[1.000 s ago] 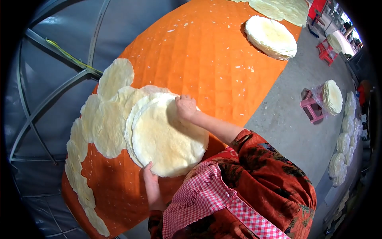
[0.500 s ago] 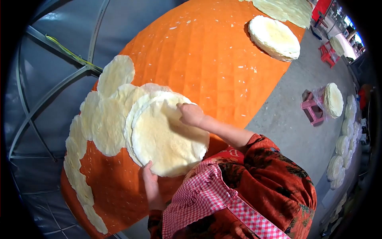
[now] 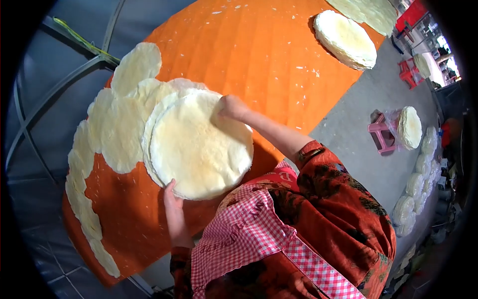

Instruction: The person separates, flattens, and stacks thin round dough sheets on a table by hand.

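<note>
A stack of round, pale, thin flatbread-like sheets (image 3: pixel 199 149) lies on the orange cloth (image 3: pixel 239 55) in front of me. At the stack's lower left edge is my left hand (image 3: pixel 172 195), its thumb over the rim and its other fingers hidden beneath. My right hand (image 3: pixel 232 107) is closed at the upper right edge of the top sheet, its fingertips pressed to the rim. Overlapping single sheets (image 3: pixel 119 132) spread leftward from the stack and curve down the cloth's left edge.
Another thick stack (image 3: pixel 345 40) sits at the cloth's upper right, near more loose sheets (image 3: pixel 368 12). On the grey floor, a pink stool (image 3: pixel 382 134) stands beside a bagged stack (image 3: pixel 409 128). A red stool (image 3: pixel 408 74) and several bagged stacks (image 3: pixel 416 184) are farther off.
My right hand has moved from over the sheet back to its upper right edge. The top sheet's raised fold now lies flat. The whole view has shifted slightly.
</note>
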`<state>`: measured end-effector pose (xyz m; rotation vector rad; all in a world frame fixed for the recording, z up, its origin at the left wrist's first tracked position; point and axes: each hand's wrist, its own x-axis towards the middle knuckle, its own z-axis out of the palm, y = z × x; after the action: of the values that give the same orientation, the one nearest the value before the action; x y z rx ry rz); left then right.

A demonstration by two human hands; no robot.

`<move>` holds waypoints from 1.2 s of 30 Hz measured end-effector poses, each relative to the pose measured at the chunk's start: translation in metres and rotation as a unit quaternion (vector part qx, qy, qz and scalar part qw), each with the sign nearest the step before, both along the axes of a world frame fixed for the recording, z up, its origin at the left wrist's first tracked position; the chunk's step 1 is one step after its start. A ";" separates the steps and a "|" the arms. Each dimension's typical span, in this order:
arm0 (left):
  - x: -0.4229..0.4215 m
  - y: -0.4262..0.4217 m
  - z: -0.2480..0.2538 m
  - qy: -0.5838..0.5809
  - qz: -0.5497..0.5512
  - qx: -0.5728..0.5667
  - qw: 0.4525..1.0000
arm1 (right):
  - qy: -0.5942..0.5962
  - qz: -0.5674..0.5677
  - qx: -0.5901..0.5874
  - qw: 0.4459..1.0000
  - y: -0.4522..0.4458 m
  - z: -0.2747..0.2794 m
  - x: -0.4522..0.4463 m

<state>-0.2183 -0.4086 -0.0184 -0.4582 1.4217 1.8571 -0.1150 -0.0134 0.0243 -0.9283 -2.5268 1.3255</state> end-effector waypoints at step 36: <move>0.043 0.005 0.044 0.044 0.068 0.246 0.966 | 0.084 0.327 0.184 0.923 -0.230 0.035 0.026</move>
<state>-0.1751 -0.4033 0.0257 -0.2289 0.9455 2.2741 -0.0891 -0.2439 0.0595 0.1219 -2.9005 0.9170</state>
